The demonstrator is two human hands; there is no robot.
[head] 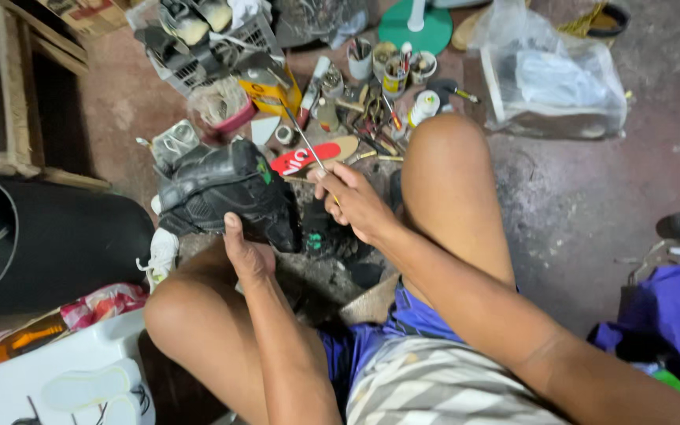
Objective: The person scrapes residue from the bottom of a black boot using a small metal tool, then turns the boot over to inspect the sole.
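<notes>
left hand [247, 253] gripping black shoe [226, 189], right hand [353, 201] pinching thin metal tool [302, 135], perhaps an awl

One head-worn view, looking steeply down and forward, close over the knees [450, 149] and onto the cluttered floor [592, 197] beyond.

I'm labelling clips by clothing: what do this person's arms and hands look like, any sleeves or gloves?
Both arms are bare along all that shows: no sleeves in view, no gloves, no watch or rings visible. The left hand and right hand are uncovered, fingers bare.
</notes>
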